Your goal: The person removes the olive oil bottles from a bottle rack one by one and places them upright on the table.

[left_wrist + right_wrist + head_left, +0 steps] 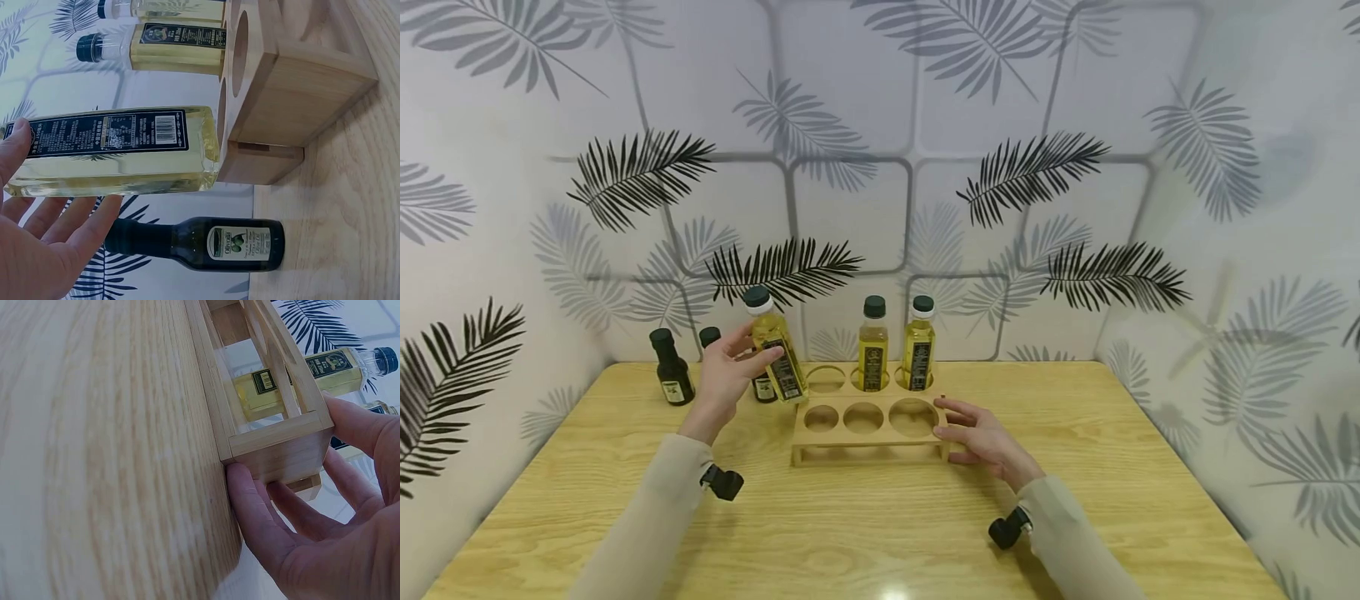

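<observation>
My left hand (pixel 730 379) holds a clear square bottle of yellow oil (pixel 784 367) with a dark green cap and a black label. That bottle leans, cap to the left, with its base close to the back left of a two-tier wooden bottle rack (pixel 872 437). In the left wrist view the thumb lies on the label and the fingers are behind the bottle (pixel 125 150). My right hand (pixel 988 437) grips the rack's right end, with fingers against its end panel (pixel 281 456). Two similar oil bottles, one in the middle (pixel 872 354) and one at the right (pixel 918 350), stand in the back row.
Left of the rack stand a dark olive oil bottle (pixel 673 379) and another dark bottle (pixel 764 388), partly hidden by my left hand. A dark cap (pixel 710 335) shows above that hand. The patterned wall (pixel 880 208) rises behind the wooden table (pixel 850 525).
</observation>
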Tool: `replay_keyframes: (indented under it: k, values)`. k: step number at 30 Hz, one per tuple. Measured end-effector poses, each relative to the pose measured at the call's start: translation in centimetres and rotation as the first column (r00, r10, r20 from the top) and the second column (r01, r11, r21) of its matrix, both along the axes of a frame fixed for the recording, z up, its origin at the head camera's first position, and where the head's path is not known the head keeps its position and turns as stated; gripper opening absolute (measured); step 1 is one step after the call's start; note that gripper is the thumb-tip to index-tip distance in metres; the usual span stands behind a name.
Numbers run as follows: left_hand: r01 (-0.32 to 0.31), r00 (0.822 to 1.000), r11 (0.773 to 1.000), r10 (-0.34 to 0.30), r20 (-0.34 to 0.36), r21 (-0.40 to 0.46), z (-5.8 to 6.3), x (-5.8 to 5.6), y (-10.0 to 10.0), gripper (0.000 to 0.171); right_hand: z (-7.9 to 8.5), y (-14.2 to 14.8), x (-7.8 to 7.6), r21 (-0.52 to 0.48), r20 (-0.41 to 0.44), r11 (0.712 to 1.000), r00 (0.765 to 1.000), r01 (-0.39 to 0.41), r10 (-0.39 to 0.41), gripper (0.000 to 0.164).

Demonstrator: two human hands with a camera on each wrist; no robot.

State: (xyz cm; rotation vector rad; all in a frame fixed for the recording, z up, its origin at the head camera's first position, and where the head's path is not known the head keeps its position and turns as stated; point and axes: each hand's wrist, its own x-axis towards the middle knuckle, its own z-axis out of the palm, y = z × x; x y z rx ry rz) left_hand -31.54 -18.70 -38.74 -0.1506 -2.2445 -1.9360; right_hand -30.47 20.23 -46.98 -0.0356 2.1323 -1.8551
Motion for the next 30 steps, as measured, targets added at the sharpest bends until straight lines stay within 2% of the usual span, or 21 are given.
replay_keyframes:
  k: [17,25,30]
  values:
    - [0.052,0.997,0.993,-0.045,0.068,-0.104,-0.8,0.7,-2.5,0.087,0.1,0.1,0.2,-0.014,0.012,1.000,1.000,-0.004,0.005,0.061]
    - [0.082,0.992,0.986,-0.067,0.104,-0.144,-1.8,0.8,-3.4,0.085,-0.1,0.2,0.0,0.019,0.018,1.000,1.000,-0.006,0.005,0.064]
    - [0.096,0.993,0.980,-0.082,0.090,-0.173,-2.5,0.7,-4.0,0.082,0.0,0.2,0.2,0.024,-0.003,0.999,1.000,-0.024,0.024,0.066]
